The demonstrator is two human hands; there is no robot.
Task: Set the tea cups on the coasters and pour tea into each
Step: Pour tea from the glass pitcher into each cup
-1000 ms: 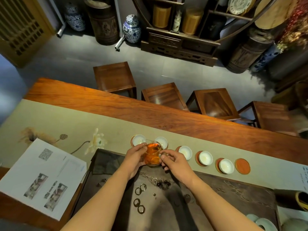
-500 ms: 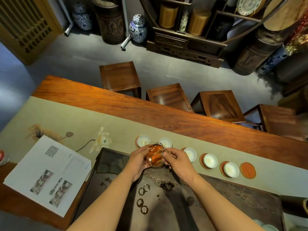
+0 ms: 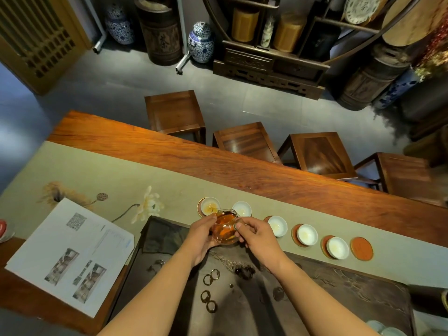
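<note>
A glass pitcher (image 3: 224, 229) of amber tea is tilted toward the leftmost white cup (image 3: 210, 205), and a thin stream runs into it; tea pools in that cup. My left hand (image 3: 202, 235) cups the pitcher's side. My right hand (image 3: 254, 235) grips its handle. Several white cups stand in a row on orange coasters along the beige runner (image 3: 121, 173): the second cup (image 3: 241, 208), third cup (image 3: 277, 225), fourth cup (image 3: 307, 235) and fifth cup (image 3: 337, 247) hold no tea. One orange coaster (image 3: 361, 248) at the right end is bare.
A dark carved tea tray (image 3: 339, 294) lies under my arms, with small metal rings (image 3: 211, 275) on it. A printed paper sheet (image 3: 70, 253) lies at the left. Several wooden stools (image 3: 174, 112) stand beyond the table's far edge. White lids (image 3: 385, 329) sit at the bottom right.
The pitcher has tipped further toward the leftmost cup, and tea now flows into it. Both hands stay on the pitcher.
</note>
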